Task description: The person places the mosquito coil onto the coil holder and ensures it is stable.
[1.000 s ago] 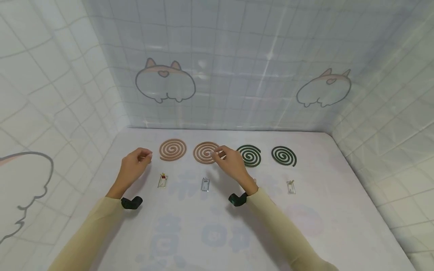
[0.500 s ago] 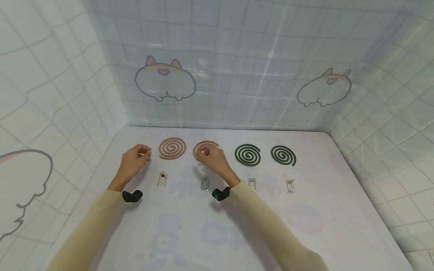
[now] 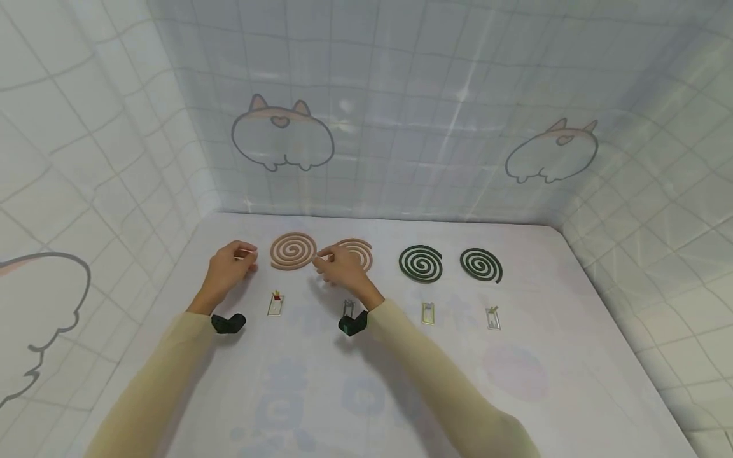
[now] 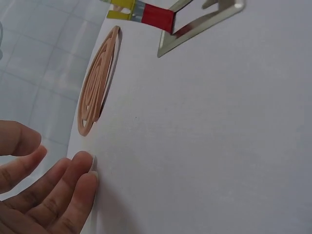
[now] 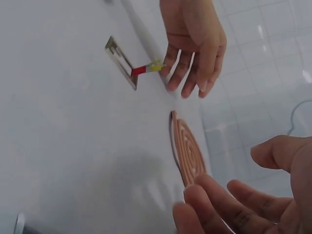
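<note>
My left hand (image 3: pixel 230 267) is beside the left tan mosquito coil (image 3: pixel 293 250), fingers loosely bent and holding nothing. In the left wrist view a gap shows between its thumb and fingers. My right hand (image 3: pixel 342 267) hovers between the two tan coils and covers part of the second tan coil (image 3: pixel 362 253). The right wrist view shows its thumb apart from the fingers, with the left tan coil (image 5: pixel 187 148) just beyond the fingertips; whether they touch it cannot be told. Both tan coils lie flat on the white surface.
Two green mosquito coils (image 3: pixel 420 264) lie to the right. In front of the coils is a row of small metal frames: one with a red and yellow tab (image 3: pixel 275 304), one partly behind the right wrist camera (image 3: pixel 352 323), one yellowish (image 3: pixel 428 313), one far right (image 3: pixel 493 317). Tiled-pattern curtains (image 3: pixel 401 159) surround the surface.
My right hand has moved left, from the right edge of the second tan coil across it toward the left tan coil. The yellowish frame came into sight. My left hand has hardly moved.
</note>
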A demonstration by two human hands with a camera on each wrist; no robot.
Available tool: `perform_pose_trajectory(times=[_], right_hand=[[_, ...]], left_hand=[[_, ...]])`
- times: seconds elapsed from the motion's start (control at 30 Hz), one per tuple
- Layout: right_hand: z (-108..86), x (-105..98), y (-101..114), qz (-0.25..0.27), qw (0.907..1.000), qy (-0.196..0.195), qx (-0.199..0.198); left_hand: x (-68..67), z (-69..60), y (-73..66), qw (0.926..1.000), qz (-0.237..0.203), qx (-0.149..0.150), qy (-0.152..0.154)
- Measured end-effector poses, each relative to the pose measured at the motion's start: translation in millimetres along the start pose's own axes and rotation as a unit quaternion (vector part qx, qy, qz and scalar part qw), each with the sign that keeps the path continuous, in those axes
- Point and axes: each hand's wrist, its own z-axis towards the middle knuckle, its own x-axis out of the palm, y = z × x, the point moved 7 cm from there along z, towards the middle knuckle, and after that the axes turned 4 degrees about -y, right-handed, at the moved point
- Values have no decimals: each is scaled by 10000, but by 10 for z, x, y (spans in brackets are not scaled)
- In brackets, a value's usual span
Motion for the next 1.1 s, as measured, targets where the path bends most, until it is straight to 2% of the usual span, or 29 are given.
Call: perform_pose_trajectory(times=[0.17,0.33,0.6,0.73,1.1], right_hand=[[92,126,-55,614,9971,219,385],[153,207,-84,834,9936,217,727],[204,348,-105,995,9895,187,1034],[206,392,-126,1139,9860,186,1205],[239,376,-117,1216,9830,169,1362]], left_hand=[[8,45,27,9999,-64,-126,-14],[30,107,51,9992,-193,-344,19],[66,184,41,9986,-332,-406,90],[79,208,65,9978,-325,-567,143],[106,296,55,9960,-222,-795,332]])
